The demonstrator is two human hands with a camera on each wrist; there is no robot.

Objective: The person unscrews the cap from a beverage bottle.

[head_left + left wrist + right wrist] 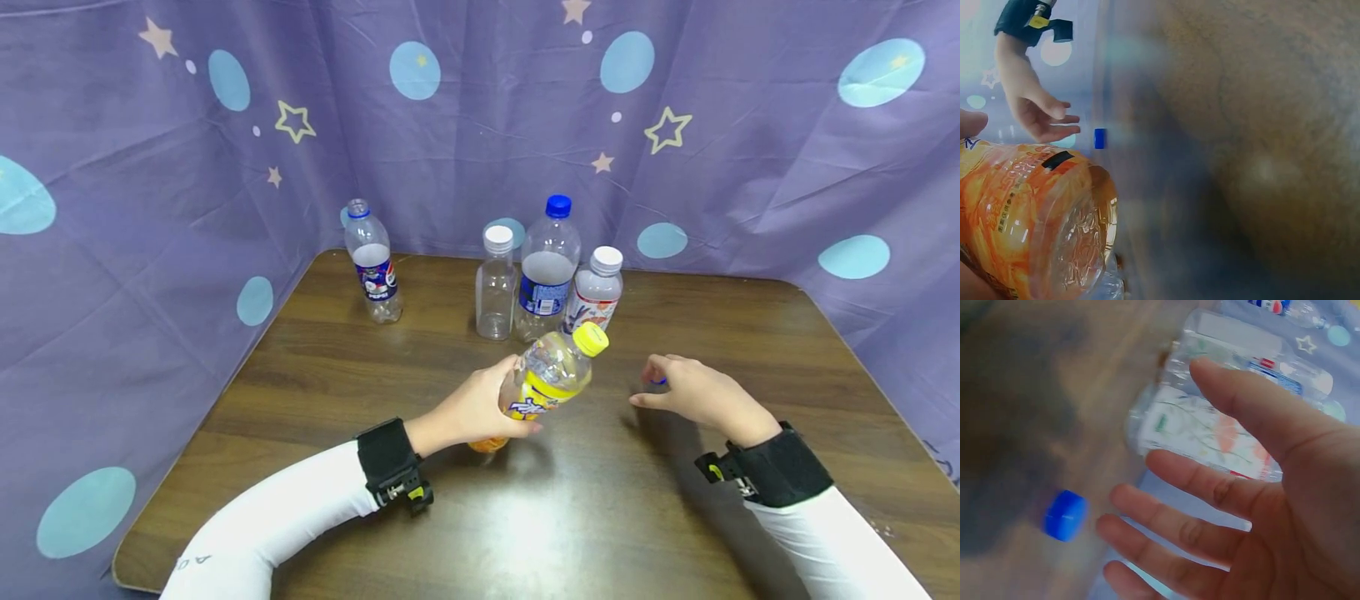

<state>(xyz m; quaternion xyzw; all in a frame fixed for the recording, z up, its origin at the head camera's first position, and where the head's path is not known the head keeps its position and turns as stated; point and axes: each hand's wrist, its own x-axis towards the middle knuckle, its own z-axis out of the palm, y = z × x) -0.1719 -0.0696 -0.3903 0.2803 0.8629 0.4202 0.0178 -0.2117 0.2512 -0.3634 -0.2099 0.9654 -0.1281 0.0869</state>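
My left hand (480, 404) grips a clear plastic bottle (551, 375) with a yellow cap and a yellow-orange label. The bottle leans to the right, and its base (1088, 244) faces the left wrist camera. To the right, my right hand (701, 396) hovers over the table, fingers spread and loosely bent, with nothing in them. A blue bottle cap (1065, 515) lies on the table just beyond those fingertips, apart from them. In the head view most of the cap is hidden behind the right hand.
Along the back stand an uncapped Pepsi bottle (377, 279), a clear bottle with a white cap (495, 296), a larger blue-capped bottle (546, 287) and a white-capped bottle with a printed label (595, 300). Behind the wooden table (360, 367) hangs a purple curtain (465, 158).
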